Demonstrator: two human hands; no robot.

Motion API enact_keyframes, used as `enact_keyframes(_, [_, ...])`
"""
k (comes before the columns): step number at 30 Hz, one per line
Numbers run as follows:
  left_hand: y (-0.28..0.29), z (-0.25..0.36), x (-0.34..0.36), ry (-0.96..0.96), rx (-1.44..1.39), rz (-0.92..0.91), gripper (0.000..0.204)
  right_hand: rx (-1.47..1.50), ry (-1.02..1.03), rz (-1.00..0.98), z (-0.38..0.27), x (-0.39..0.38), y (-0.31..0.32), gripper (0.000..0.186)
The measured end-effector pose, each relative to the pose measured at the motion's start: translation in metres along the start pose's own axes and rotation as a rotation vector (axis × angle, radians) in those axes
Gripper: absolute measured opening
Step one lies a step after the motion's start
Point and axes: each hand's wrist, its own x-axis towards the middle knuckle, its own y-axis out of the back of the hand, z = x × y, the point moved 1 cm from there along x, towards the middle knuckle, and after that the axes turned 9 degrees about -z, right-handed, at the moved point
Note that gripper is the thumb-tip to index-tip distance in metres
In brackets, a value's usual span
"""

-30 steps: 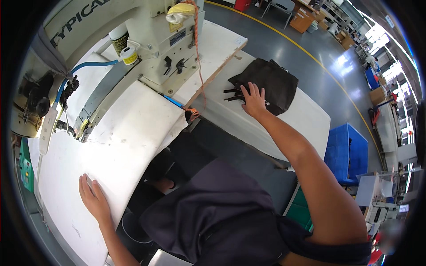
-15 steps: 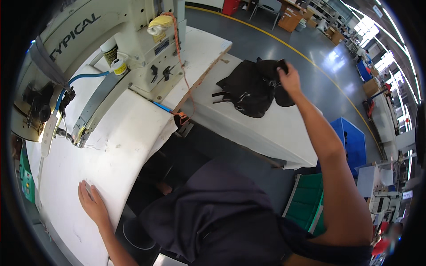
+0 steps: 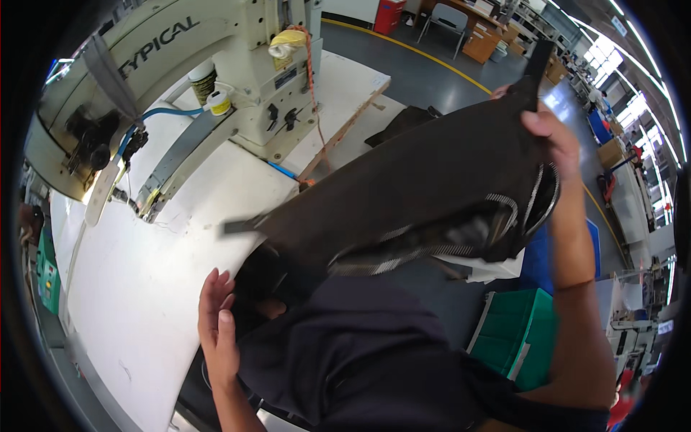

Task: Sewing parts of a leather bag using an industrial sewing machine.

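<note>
My right hand [image 3: 551,137] grips a dark brown bag piece [image 3: 425,180] at its upper right corner, holding it aloft across the bench. The piece has straps at its ends and open, white-striped zipper edging along its lower side, slightly blurred. Below its left end, my left hand [image 3: 219,324] is raised by the near edge of the white worktable [image 3: 122,302], open and empty, fingers slightly curled. A cream industrial sewing machine [image 3: 245,115] stands at the upper left, its needle area over the table. Another dark piece [image 3: 396,126] lies behind the held one, mostly hidden by it.
At the lower right stand a green bin [image 3: 518,324] and a blue crate [image 3: 536,266]. Small bottles [image 3: 219,104] and a hanging orange cord [image 3: 311,75] are at the machine. A chair [image 3: 446,25], a wooden cabinet [image 3: 479,43] and more workstations line the floor beyond.
My right hand has lifted a dark piece from the side table and swung it toward me, over the bench edge. My left hand has risen from the white tabletop and moved rightward.
</note>
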Motion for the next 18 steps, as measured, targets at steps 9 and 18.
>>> enact_keyframes(9, [0.086,0.028,-0.091,0.113,-0.422,0.827,0.056,0.414,-0.259,-0.256,0.131,0.057,-0.193,0.038])
enact_keyframes(18, [0.094,0.038,-0.118,0.236,-0.493,0.69,0.056,0.457,-0.383,-0.371,0.172,0.061,-0.225,0.038])
